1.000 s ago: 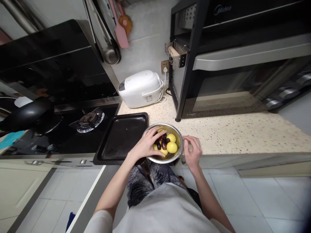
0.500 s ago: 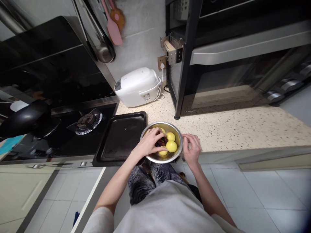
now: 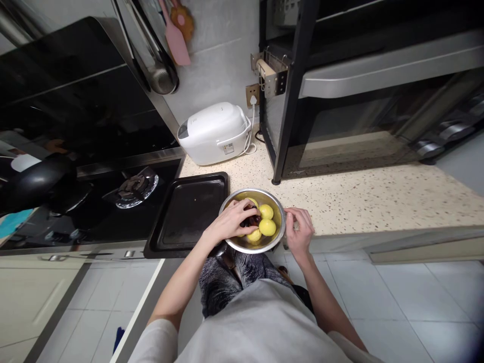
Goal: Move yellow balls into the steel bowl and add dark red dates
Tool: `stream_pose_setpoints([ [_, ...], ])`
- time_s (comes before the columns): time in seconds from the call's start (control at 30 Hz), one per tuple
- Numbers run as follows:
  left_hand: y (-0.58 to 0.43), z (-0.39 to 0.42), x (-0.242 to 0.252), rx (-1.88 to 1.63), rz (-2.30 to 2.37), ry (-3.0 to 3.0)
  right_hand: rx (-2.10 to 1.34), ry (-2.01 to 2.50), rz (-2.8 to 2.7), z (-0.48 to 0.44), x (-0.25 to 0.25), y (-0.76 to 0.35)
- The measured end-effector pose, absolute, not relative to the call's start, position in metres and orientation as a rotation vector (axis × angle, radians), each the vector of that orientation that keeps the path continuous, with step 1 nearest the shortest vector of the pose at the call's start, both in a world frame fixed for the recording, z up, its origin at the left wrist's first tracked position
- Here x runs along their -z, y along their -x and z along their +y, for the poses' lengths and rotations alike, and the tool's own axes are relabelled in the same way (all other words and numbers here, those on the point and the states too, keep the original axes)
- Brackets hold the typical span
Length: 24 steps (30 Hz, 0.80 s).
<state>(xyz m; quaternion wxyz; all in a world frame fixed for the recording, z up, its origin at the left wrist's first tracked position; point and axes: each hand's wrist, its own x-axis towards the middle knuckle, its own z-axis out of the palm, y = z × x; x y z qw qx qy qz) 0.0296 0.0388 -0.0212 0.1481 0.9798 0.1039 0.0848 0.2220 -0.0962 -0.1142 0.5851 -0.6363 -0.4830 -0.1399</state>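
A round metal bowl (image 3: 279, 237) sits at the counter's front edge, holding several smooth yellow round pieces (image 3: 267, 227), lemon-like in look, and some dark red, shiny pieces (image 3: 255, 220). My left hand (image 3: 232, 220) reaches over the left rim into the bowl. Its fingers and thumb curl down around the dark red pieces, next to the yellow ones; what lies within its grasp is mostly hidden. At the bowl's right side my right hand (image 3: 300, 230) is closed, pinching the rim between thumb and fingers.
Left of the bowl lies a black baking tray (image 3: 189, 212), beside a gas hob (image 3: 136, 189) with a dark pan (image 3: 38, 181). Behind stands a white rice cooker (image 3: 215, 133). A rack with an oven (image 3: 359, 126) stands at the right. Utensils (image 3: 162, 78) hang on the wall.
My left thumb and fingers have drawn slightly closer together inside the bowl, uncovering more of the front yellow piece. My right hand stays at the rim. The view has shifted slightly.
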Motion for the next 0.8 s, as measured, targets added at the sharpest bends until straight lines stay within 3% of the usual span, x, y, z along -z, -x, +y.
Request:
stream_pose_setpoints([
  [0.57,-0.0265,0.0325,0.0257,-0.450,0.344,-2.575,0.242,1.526,-1.078,-0.0960,0.1145,-0.2210],
  [0.8,-0.0253,0.0355,0.0185,-0.786,0.434,-2.389,0.269,1.509,-1.093,-0.0959,0.1151,-0.2209],
])
